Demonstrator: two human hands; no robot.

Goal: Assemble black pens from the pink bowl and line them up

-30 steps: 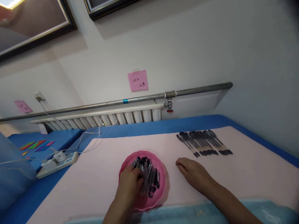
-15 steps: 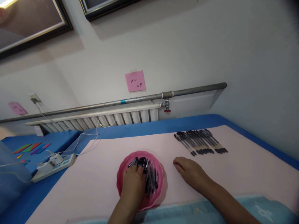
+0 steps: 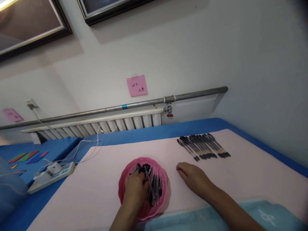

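Grip: the bare left hand [image 3: 136,187] is bending its fingers down into the bowl; its fingertips are hiding, so whether it is gripping anything I cannot tell.
Bowl: the round, pink, scalloped-edged bowl [image 3: 145,214] is sitting on the smooth pale-pink sheet [image 3: 96,192] and holding clear and black pen parts [image 3: 155,187], which are lying in a loose heap, mostly right of the left hand.
Right hand: the bare right hand [image 3: 192,176] is resting closed in a loose fist, right of the bowl and apart from it.
Pen row: slim black-and-clear pens [image 3: 203,146] are lying side by side on the sheet, beyond the right hand.
Near edge: a light-blue patterned cloth [image 3: 187,221] is showing below the bowl.
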